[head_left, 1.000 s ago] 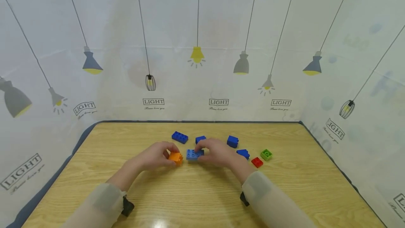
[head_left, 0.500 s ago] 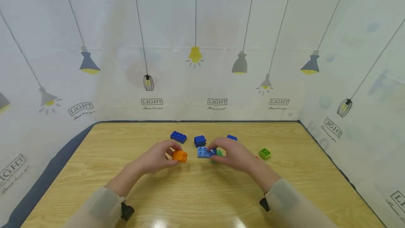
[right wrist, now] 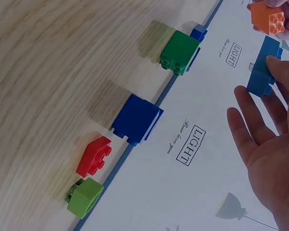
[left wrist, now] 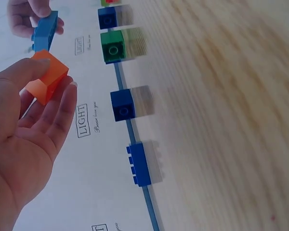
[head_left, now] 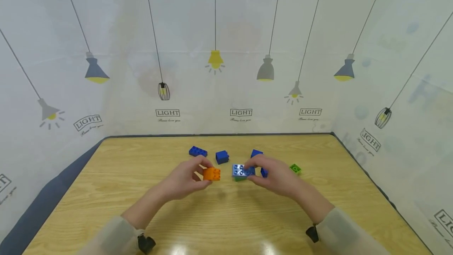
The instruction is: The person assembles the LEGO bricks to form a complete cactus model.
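Note:
My left hand [head_left: 185, 179] pinches an orange building brick [head_left: 211, 174] between thumb and fingers, its studs facing right in the head view. Across a small gap, my right hand [head_left: 279, 174] pinches a light blue brick [head_left: 243, 170] with studs on top. Both bricks are held up off the table, as the left wrist view shows the orange brick [left wrist: 49, 77] in the thumb's grip. A dark green brick [right wrist: 179, 52] lies on the table, mostly covered by the light blue brick in the head view.
Dark blue bricks [head_left: 222, 157] lie behind the hands, one a long brick [head_left: 198, 151] at the left. A red brick [right wrist: 94, 156] and a lime green brick [head_left: 295, 169] lie to the right. A wall sheet printed with lamps borders the wooden table [head_left: 212, 223].
Both hands have moved right with their bricks, the right hand farther. The light blue brick is lifted, and the dark green brick shows under it. The orange brick is turned so its studs face more into view.

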`<state>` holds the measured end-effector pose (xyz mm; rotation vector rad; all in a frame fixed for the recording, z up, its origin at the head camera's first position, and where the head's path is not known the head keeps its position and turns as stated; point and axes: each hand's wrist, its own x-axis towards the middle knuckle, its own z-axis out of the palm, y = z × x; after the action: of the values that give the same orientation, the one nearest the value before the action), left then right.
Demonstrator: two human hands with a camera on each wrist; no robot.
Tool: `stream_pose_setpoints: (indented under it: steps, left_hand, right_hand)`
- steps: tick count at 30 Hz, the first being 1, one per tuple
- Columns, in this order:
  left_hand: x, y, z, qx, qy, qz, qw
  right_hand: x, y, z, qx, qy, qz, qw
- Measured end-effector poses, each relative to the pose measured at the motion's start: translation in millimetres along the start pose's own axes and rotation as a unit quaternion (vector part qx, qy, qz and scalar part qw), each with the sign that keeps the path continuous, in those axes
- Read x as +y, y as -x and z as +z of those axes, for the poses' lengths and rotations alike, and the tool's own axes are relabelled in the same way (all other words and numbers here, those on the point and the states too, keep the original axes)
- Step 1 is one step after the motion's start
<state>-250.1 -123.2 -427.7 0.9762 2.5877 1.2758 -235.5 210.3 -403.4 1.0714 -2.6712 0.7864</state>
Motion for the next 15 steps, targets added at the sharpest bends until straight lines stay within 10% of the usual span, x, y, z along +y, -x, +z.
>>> stream_pose_setpoints:
  steps: [15]
  left_hand:
    - [16.6,0.7,11.0,0.018,0.032,0.039,0.9985]
  right_hand:
    - [-5,13,-12,0.024,-0.036,-0.01,0.999]
